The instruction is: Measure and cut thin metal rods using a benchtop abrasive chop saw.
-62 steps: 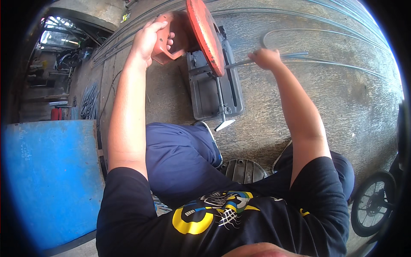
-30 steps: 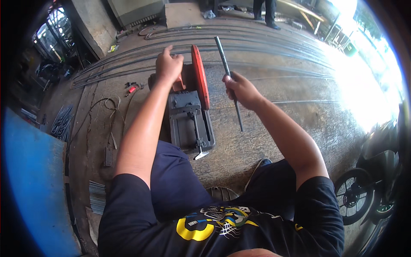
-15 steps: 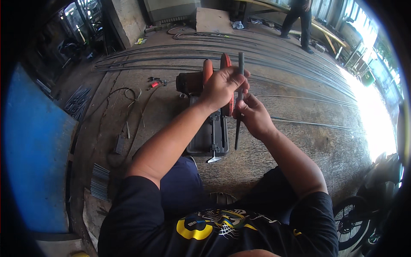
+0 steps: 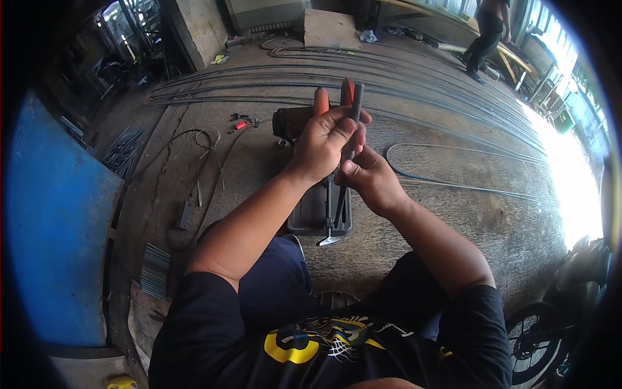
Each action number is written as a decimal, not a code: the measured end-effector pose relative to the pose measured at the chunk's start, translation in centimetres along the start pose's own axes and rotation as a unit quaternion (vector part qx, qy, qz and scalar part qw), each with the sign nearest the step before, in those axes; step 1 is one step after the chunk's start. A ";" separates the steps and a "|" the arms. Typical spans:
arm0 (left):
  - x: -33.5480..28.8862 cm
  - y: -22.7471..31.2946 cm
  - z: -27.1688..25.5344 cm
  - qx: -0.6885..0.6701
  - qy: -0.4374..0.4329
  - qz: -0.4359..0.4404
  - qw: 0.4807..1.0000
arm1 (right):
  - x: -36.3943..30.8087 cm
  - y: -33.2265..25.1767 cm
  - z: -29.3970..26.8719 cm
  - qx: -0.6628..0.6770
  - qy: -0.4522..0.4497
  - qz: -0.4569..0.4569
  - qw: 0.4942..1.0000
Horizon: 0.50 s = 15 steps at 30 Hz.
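Upright between my hands is a grey metal rod, thicker at its upper end and thinner below. My left hand is closed around the upper part, thumb pressed against it. Lower down, my right hand pinches the same rod between thumb and fingers. Under and behind both hands sits a cut-off saw with orange guards and a black base. Its silver vise handle points toward me. My hands hide the middle of the saw and part of the rod.
Long bent steel bars stretch across the wooden floor. Cut rod pieces lie at left, near a blue panel. A red-handled tool and cords lie left of the saw. Another person is at the back right; a motorcycle stands at right.
Both hands and the rod have shifted slightly left and down, over the saw, and the rod's lower end now tilts left. The other person has moved right.
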<state>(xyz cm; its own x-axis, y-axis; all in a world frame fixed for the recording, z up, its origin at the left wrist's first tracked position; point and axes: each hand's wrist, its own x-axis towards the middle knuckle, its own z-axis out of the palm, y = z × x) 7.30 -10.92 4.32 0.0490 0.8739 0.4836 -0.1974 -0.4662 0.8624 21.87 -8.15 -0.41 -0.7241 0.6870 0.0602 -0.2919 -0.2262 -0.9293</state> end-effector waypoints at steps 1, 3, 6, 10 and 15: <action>-0.1 0.1 0.0 -0.013 0.004 0.002 1.000 | 0.0 -0.1 0.1 -0.010 0.000 -0.011 1.000; -0.3 0.3 0.0 -0.003 0.016 0.006 1.000 | -0.1 -0.4 0.2 -0.018 0.005 -0.019 1.000; -0.1 0.2 0.1 0.017 0.028 0.030 0.999 | -0.2 -1.3 -0.1 -0.049 0.023 -0.043 0.998; 1.2 -0.5 0.6 -0.276 0.039 -0.004 0.960 | -0.9 -3.5 -1.5 -0.212 0.122 -0.078 0.967; 1.7 -1.1 1.1 -0.466 0.181 0.026 0.866 | -2.0 -6.7 -3.1 -0.555 0.188 -0.274 0.763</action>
<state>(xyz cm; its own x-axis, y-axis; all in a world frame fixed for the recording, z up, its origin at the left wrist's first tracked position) 8.66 -9.06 4.38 -0.2598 0.9196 0.2946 -0.9026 -0.3397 0.2646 27.19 -5.84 4.58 -0.3929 0.6643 0.6359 0.3731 0.7472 -0.5500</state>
